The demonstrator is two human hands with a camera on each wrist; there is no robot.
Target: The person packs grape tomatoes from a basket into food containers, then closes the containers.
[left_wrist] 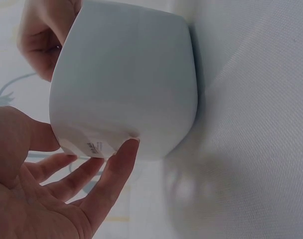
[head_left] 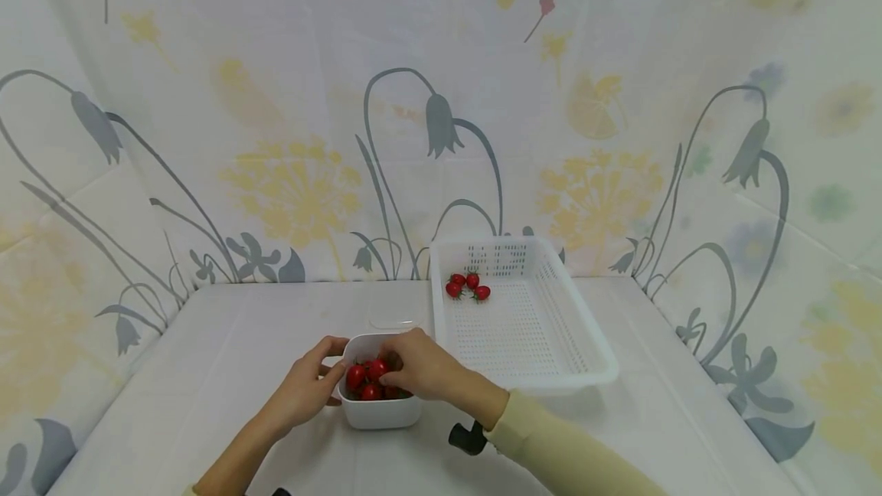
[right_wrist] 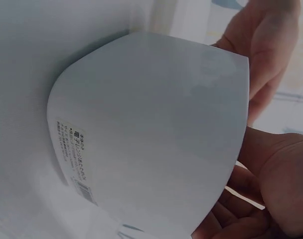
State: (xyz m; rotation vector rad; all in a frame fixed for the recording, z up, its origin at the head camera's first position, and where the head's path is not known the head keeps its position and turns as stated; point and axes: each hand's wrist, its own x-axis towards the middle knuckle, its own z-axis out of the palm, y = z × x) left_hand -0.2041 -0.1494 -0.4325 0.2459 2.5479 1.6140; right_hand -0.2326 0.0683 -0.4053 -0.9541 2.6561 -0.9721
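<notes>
A small white container (head_left: 381, 413) with a rounded square rim stands on the table, holding several red cherry tomatoes (head_left: 370, 391). At its left side my left hand (head_left: 306, 385) grips the wall, thumb at the rim and fingers against the outside, as the left wrist view shows. My right hand (head_left: 420, 366) reaches over the right rim, its thumb and fingers curled at a cherry tomato (head_left: 378, 369) inside. In the right wrist view the container's wall, with a printed label (right_wrist: 74, 154), hides those fingertips.
Behind and to the right stands a white perforated basket (head_left: 592, 343), with several cherry tomatoes (head_left: 472, 282) in its far left corner. A clear lid-like piece (head_left: 394, 321) lies just behind the container. A flower-print curtain (head_left: 441, 37) hangs at the table's back edge.
</notes>
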